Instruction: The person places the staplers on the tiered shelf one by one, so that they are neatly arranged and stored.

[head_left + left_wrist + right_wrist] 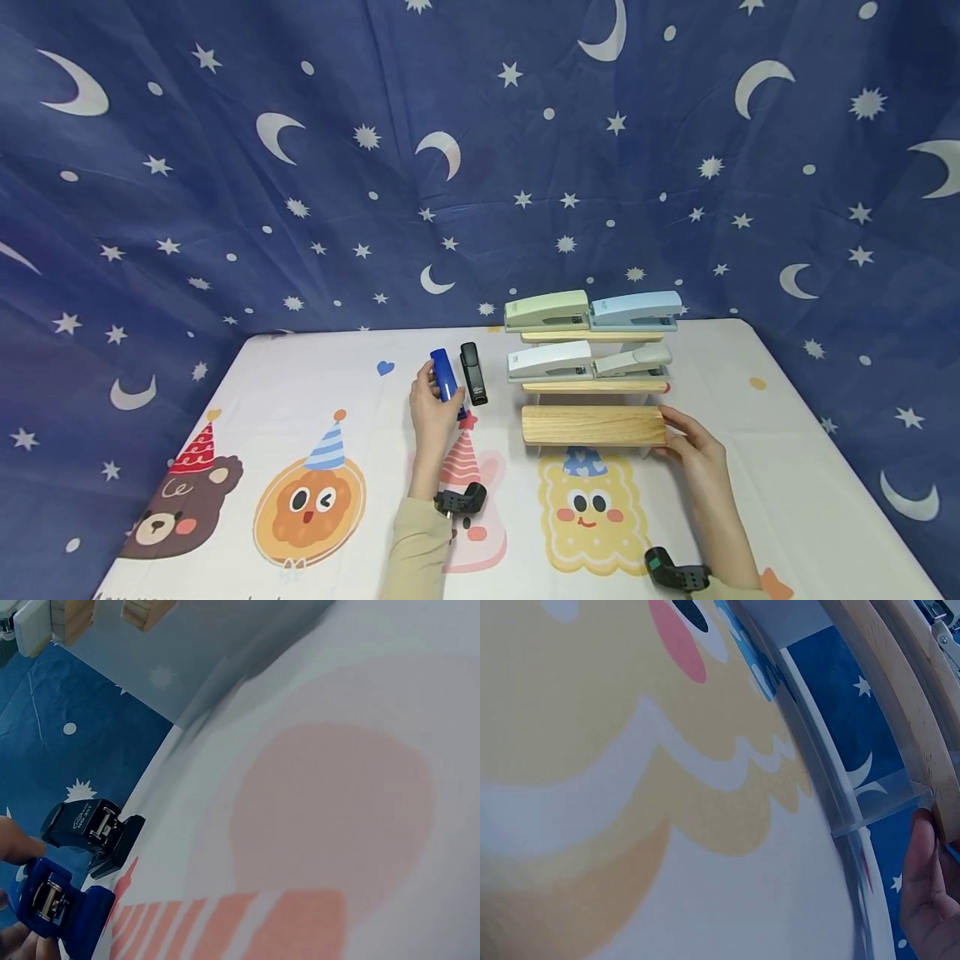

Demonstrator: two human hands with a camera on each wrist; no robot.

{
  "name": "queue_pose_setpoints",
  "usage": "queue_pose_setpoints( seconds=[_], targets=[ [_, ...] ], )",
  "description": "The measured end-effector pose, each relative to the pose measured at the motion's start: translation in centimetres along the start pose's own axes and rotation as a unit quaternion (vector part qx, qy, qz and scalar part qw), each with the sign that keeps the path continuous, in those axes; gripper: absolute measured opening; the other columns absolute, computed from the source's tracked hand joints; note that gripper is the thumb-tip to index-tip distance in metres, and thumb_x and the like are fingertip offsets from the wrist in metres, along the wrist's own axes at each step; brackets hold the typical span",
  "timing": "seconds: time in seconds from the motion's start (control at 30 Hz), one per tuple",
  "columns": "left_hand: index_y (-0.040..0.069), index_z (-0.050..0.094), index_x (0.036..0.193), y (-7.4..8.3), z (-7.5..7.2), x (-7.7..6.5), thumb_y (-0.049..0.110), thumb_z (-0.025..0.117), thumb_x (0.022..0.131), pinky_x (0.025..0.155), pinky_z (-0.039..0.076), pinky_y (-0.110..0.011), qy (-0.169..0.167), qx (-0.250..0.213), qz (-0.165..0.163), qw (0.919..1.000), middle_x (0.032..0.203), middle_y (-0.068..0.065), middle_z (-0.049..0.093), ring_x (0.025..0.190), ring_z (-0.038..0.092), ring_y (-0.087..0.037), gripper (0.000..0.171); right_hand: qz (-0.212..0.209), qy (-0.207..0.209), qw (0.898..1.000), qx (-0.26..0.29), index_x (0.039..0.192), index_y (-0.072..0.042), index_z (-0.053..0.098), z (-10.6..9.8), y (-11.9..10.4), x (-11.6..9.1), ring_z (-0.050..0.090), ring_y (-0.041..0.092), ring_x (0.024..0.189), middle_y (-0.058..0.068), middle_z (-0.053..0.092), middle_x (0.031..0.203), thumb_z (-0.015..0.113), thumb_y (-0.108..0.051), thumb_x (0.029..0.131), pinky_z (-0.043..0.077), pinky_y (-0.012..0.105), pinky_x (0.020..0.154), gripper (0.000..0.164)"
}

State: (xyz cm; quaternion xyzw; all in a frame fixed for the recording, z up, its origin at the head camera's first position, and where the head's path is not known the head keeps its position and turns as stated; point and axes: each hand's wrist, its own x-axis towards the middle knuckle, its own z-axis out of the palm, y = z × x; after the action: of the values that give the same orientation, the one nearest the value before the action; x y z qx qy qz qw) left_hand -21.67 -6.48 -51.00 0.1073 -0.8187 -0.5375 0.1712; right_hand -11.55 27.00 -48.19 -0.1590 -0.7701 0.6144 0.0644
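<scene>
My left hand (433, 421) holds a blue stapler (443, 373) between thumb and fingers, on the left part of the white tablecloth. Just right of it lies a black stapler (473, 377), untouched; the left wrist view shows the front ends of the blue stapler (88, 919) and the black stapler (84, 821). At the tiered rack, my right hand (703, 462) grips the right end of the lowest wooden shelf (592, 426), which bears nothing. In the right wrist view, the thumb of the right hand (926, 900) lies against the shelf's end.
On the middle tier sit a white stapler (551, 360) and a pale grey-beige stapler (633, 360). A green stapler (547, 310) and a light blue stapler (636, 310) occupy the top tier. Behind the table hangs a blue star-patterned cloth (480, 167).
</scene>
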Motion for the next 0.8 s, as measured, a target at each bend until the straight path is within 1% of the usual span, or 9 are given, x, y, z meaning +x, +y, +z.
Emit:
queue_pose_setpoints(
  seconds=[0.07,0.2,0.43,0.5,0.53,0.63,0.67,0.7,0.8],
  targets=[
    [0.004,0.044,0.14,0.0,0.0,0.0,0.008,0.074,0.078,0.088,0.05,-0.048,-0.001,0.003,-0.002,1.0,0.121,-0.023,0.055,0.1,0.057,-0.034,0.07,-0.002,0.0,1.0,-0.001,0.138,0.001,0.047,0.0,0.0,0.0,0.057,-0.007,0.085,-0.009,0.051,0.118,0.042,-0.01,0.099,0.051,0.013,0.075,0.041],
    [0.002,0.044,0.14,0.1,-0.2,0.0,0.008,0.072,0.077,0.087,0.051,-0.048,-0.005,0.011,-0.006,0.9999,0.121,-0.023,0.056,0.101,0.058,-0.034,0.069,-0.005,0.002,1.0,-0.003,0.138,0.001,0.047,0.0,0.1,0.1,0.057,-0.006,0.085,-0.006,0.051,0.12,0.041,-0.01,0.099,0.051,0.013,0.075,0.041],
    [0.004,0.049,0.138,0.3,-0.6,0.0,0.005,0.07,0.073,0.081,0.048,-0.042,-0.004,0.027,-0.014,0.9995,0.119,-0.021,0.06,0.093,0.057,-0.031,0.068,-0.008,0.01,1.0,0.018,0.137,0.001,0.048,0.1,0.6,0.0,0.058,-0.003,0.084,-0.012,0.053,0.115,0.044,-0.009,0.097,0.051,0.014,0.073,0.041],
    [0.004,0.05,0.137,0.3,-0.7,0.0,0.005,0.07,0.073,0.08,0.046,-0.041,-0.005,0.032,-0.017,0.9993,0.119,-0.02,0.06,0.093,0.056,-0.03,0.068,-0.013,0.01,0.999,0.028,0.136,0.003,0.048,0.1,0.7,0.1,0.059,-0.003,0.084,-0.008,0.054,0.117,0.045,-0.009,0.097,0.051,0.014,0.072,0.041],
    [0.004,0.05,0.137,0.4,-0.8,0.0,0.006,0.071,0.072,0.08,0.046,-0.041,-0.005,0.034,-0.019,0.9992,0.119,-0.02,0.06,0.093,0.056,-0.03,0.068,-0.012,0.006,1.0,0.018,0.137,0.001,0.048,0.1,0.6,0.0,0.058,-0.004,0.084,-0.007,0.053,0.119,0.043,-0.009,0.097,0.051,0.013,0.073,0.042],
    [0.004,0.05,0.137,0.4,-1.0,-0.1,0.005,0.071,0.072,0.081,0.046,-0.042,-0.003,0.033,-0.023,0.9992,0.117,-0.021,0.061,0.093,0.057,-0.031,0.068,-0.014,0.005,1.0,0.016,0.137,0.003,0.047,0.0,0.7,0.1,0.058,-0.004,0.085,-0.002,0.052,0.122,0.043,-0.009,0.097,0.051,0.013,0.073,0.042],
    [0.005,0.05,0.137,0.4,-1.1,-0.1,0.005,0.071,0.072,0.08,0.046,-0.042,-0.002,0.033,-0.024,0.9992,0.117,-0.021,0.06,0.093,0.056,-0.031,0.068,-0.015,0.008,1.0,0.019,0.137,0.004,0.047,0.0,0.7,0.1,0.058,-0.004,0.084,-0.004,0.053,0.12,0.044,-0.009,0.097,0.051,0.013,0.073,0.042],
    [0.005,0.051,0.136,0.4,-1.1,-0.1,0.006,0.071,0.071,0.08,0.047,-0.043,-0.001,0.032,-0.024,0.9992,0.116,-0.021,0.061,0.093,0.056,-0.031,0.068,-0.01,0.008,1.0,0.01,0.137,0.002,0.048,0.1,0.6,0.1,0.058,-0.005,0.084,-0.006,0.053,0.12,0.043,-0.009,0.097,0.051,0.013,0.073,0.042],
    [0.006,0.051,0.136,0.5,-1.3,-0.2,0.006,0.071,0.072,0.079,0.047,-0.042,-0.001,0.028,-0.025,0.9993,0.116,-0.02,0.06,0.093,0.056,-0.03,0.067,-0.005,0.006,1.0,0.009,0.137,0.001,0.047,0.0,0.4,0.1,0.057,-0.005,0.085,-0.008,0.052,0.118,0.043,-0.009,0.098,0.051,0.013,0.074,0.041]
  ],
)
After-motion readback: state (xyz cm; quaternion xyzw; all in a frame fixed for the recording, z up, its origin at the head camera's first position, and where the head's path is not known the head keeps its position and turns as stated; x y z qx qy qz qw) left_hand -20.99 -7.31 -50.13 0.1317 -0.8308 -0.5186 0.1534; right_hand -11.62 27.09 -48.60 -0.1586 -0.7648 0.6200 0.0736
